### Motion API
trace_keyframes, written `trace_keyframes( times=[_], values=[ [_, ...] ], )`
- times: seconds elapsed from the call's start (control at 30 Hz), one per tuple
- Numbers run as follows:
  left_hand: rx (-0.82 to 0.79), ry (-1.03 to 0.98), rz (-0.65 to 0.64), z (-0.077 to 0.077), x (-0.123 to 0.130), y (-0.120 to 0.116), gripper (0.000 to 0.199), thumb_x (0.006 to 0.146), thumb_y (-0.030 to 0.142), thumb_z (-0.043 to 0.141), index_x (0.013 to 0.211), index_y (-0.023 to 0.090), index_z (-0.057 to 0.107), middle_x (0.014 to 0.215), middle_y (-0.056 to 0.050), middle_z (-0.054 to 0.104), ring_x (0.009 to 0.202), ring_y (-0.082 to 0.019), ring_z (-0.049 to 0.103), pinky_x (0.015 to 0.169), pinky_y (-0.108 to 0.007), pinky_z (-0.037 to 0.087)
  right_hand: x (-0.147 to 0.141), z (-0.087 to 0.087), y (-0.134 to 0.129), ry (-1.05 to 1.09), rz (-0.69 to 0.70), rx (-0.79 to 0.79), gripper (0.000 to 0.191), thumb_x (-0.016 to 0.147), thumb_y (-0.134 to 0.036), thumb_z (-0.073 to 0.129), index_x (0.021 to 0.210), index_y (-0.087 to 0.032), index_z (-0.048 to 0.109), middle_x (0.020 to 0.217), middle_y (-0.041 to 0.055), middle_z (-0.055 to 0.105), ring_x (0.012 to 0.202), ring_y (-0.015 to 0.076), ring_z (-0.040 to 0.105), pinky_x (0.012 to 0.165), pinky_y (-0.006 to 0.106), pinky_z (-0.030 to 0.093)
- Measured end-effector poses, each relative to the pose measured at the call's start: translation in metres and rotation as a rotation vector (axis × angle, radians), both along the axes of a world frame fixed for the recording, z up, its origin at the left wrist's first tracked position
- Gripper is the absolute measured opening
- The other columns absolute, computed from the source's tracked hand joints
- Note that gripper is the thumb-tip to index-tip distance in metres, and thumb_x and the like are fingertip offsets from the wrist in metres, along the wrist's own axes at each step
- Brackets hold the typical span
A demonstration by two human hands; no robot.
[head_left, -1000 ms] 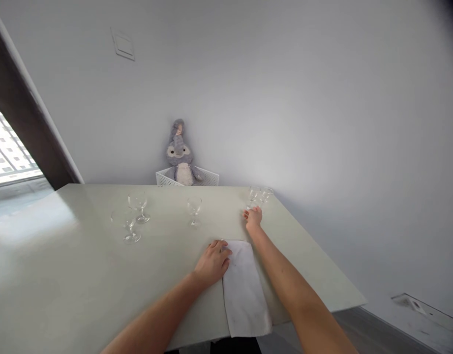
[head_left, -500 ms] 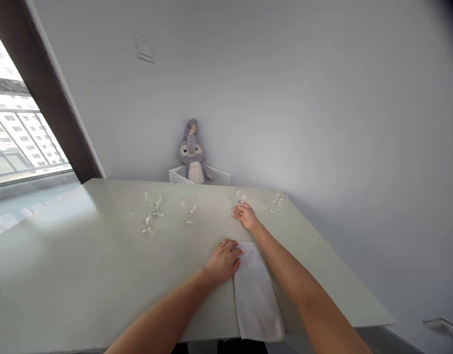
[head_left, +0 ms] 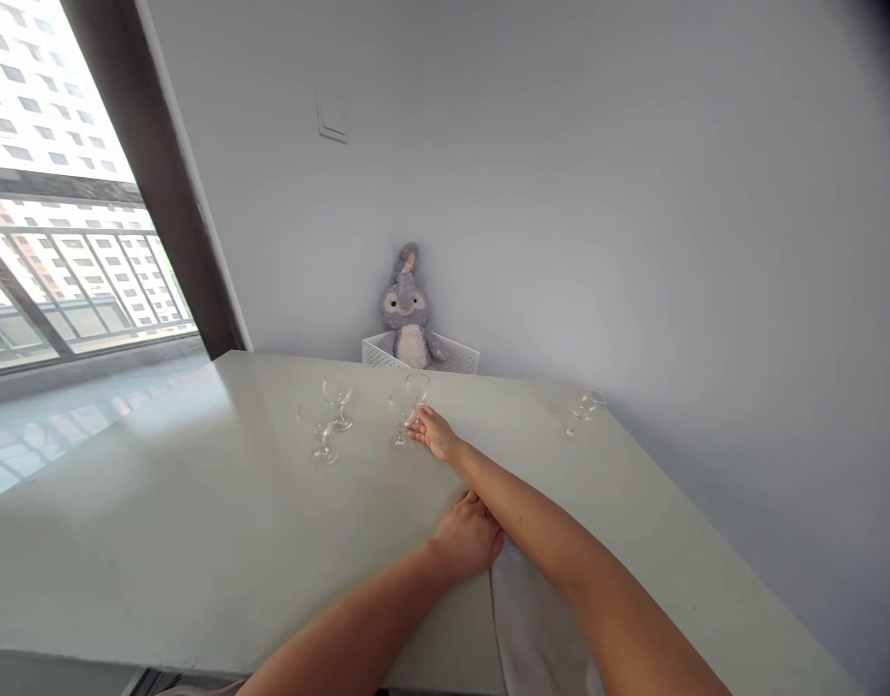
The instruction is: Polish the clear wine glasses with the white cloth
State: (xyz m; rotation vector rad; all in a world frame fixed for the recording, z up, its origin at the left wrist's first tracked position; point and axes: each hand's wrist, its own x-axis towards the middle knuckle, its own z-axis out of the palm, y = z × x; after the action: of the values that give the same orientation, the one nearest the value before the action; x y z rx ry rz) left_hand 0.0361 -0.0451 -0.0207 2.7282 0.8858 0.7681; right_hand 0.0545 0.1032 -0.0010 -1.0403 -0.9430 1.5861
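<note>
My right hand [head_left: 434, 431] is closed around the stem of a clear stemmed glass [head_left: 417, 385], whose bowl shows above the fingers. Right beside it stands another stemmed glass [head_left: 399, 440]; the two overlap in view, so I cannot tell whether they touch. Two more upright glasses, a nearer one [head_left: 325, 452] and a farther one [head_left: 337, 391], are to the left. My left hand [head_left: 470, 535] lies over the far end of a folded whitish cloth [head_left: 535, 619], its fingers loosely laid down and partly covered by my right forearm.
One stemmed glass [head_left: 588, 404] lies tipped on its side near the right edge of the pale table [head_left: 198, 541]. Behind the far edge, a grey plush rabbit [head_left: 408, 309] sits in a white perforated basket [head_left: 459, 358] against the wall. A window [head_left: 74, 193] is at left.
My right hand has carried the glass leftward, up beside the standing one. The left hand stays at the cloth, now partly under the right forearm. The view has shifted left.
</note>
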Motion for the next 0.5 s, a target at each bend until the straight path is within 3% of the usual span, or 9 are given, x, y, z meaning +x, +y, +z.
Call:
trace_keyframes(
  times=[0.2,0.4,0.5],
  values=[
    [-0.028,-0.054,-0.022,-0.004,0.001,0.0,0.03,0.081,0.024,0.041,0.105,0.016,0.057,0.103,-0.009,0.063,0.101,-0.024,0.054,0.092,-0.039,0.038,-0.028,0.001,-0.004,-0.038,0.073,0.02,0.03,0.08,-0.043,0.05,0.1,-0.021,0.052,0.092,0.0027,0.055,0.078,0.0107,0.054,0.074,0.026,0.046],
    [-0.07,-0.047,-0.02,-0.008,-0.001,0.0,0.035,0.082,0.028,0.039,0.114,0.019,0.052,0.112,-0.011,0.058,0.108,-0.03,0.049,0.093,-0.046,0.036,-0.046,0.004,-0.007,-0.092,0.092,0.046,0.031,0.078,-0.046,0.049,0.093,-0.02,0.053,0.08,0.0008,0.052,0.073,0.0111,0.051,0.071,0.028,0.045],
    [-0.088,-0.071,-0.024,-0.004,-0.001,-0.002,0.035,0.083,0.029,0.041,0.116,0.022,0.05,0.113,-0.008,0.058,0.109,-0.028,0.048,0.094,-0.044,0.036,-0.055,0.003,-0.008,-0.117,0.086,0.061,0.032,0.077,-0.048,0.049,0.093,-0.02,0.052,0.079,0.0014,0.051,0.076,0.0126,0.052,0.068,0.027,0.045]
  ],
)
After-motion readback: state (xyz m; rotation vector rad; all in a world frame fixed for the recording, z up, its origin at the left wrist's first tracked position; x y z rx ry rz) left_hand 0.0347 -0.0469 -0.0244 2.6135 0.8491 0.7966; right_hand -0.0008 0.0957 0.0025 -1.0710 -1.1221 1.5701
